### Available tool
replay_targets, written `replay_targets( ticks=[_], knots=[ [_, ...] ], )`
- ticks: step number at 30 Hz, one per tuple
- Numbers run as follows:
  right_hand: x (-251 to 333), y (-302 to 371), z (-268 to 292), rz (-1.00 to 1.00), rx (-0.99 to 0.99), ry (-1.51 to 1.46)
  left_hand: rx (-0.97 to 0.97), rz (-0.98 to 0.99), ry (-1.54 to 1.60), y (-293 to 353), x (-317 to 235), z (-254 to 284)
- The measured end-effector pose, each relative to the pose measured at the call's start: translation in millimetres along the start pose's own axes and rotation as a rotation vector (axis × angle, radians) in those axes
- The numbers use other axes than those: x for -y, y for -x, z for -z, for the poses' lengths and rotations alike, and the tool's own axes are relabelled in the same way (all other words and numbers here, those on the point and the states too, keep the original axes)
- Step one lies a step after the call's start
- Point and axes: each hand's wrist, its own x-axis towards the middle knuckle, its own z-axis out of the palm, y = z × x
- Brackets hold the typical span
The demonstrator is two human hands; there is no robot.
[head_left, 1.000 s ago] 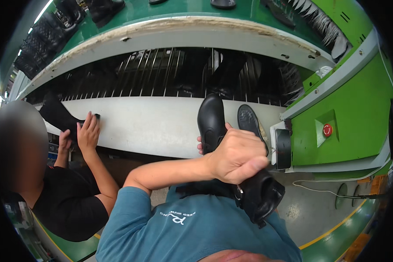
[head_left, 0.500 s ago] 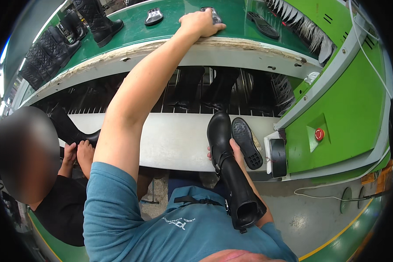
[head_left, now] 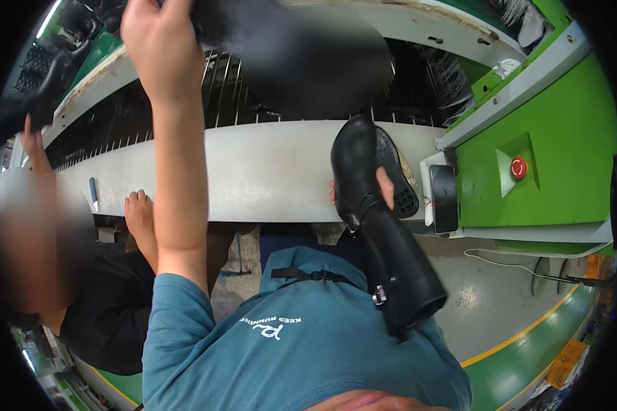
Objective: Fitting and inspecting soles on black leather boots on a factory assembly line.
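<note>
Up at the picture's top edge, my left hand (head_left: 163, 48) has its fingers partly cut off by the frame. They close on a dark, smeared thing (head_left: 230, 20), apparently a black boot; a blurred patch hides its right part. My right hand (head_left: 385, 188) is wrapped round the ankle of a black boot (head_left: 397, 253) with buckled straps. The boot's toe points away from me over the white ledge, and its open top hangs near my body. Behind the toe, a black shoe sole (head_left: 397, 168) is partly covered by the boot.
A green machine (head_left: 548, 137) with a red button (head_left: 518, 168) stands on the right. A phone-like dark slab (head_left: 443, 198) sits beside the white ledge (head_left: 274, 171). At left, a co-worker's hand (head_left: 140, 212) rests near a blue-handled tool (head_left: 94, 194); their other arm reaches toward dark boots.
My left hand has left the sole on the green bench and swung left to a dark thing. The boot in my right hand has shifted slightly. The co-worker has let go of their boot.
</note>
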Motion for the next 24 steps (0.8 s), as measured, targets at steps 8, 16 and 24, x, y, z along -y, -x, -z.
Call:
replay_targets(
  ticks=[8, 16, 24],
  knots=[
    [3, 40, -29, 0.075, -0.033, -0.003, 0.100, 0.665, 0.237, 195, 43, -3],
    [-16, 53, -57, 0.268, 0.101, 0.507, 0.184, 0.623, 0.200, 225, 38, -6],
    [-22, 50, -53, 0.265, 0.105, 0.566, 0.287, 0.533, 0.348, 235, 30, -3]
  ],
)
